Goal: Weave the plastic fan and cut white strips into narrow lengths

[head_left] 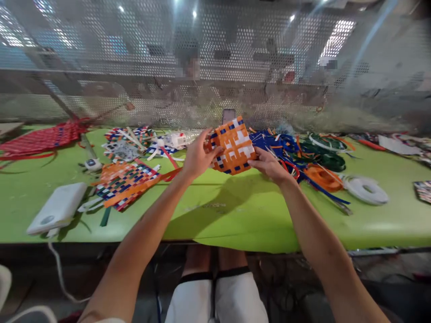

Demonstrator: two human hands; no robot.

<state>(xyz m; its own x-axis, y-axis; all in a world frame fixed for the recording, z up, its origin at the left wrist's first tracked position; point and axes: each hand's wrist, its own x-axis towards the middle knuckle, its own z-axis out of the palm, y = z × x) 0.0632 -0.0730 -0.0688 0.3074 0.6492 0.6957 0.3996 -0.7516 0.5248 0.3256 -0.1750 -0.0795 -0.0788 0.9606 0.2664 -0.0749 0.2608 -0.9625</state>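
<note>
Between my two hands, above the green tabletop (pixel 232 224), is a small woven strap pouch (pixel 232 146) in orange, white and blue. My left hand (pixel 198 154) grips its left side, thumb on the near face and fingers behind. At its lower right edge my right hand (pixel 267 162) pinches it between thumb and fingers. The pouch is tilted, with its checkered face toward me. Whatever lies inside or behind it is hidden. To the left of my left hand rests a flat woven piece (pixel 129 181) with a loose orange strap across it.
Blue straps (pixel 279 146), an orange coil (pixel 323 177) and a white coil (pixel 365 189) lie to the right. A white power bank (pixel 59 208) with a cable sits at the front left. Red woven material (pixel 43 138) lies behind it. A perforated metal screen (pixel 222 63) stands along the back.
</note>
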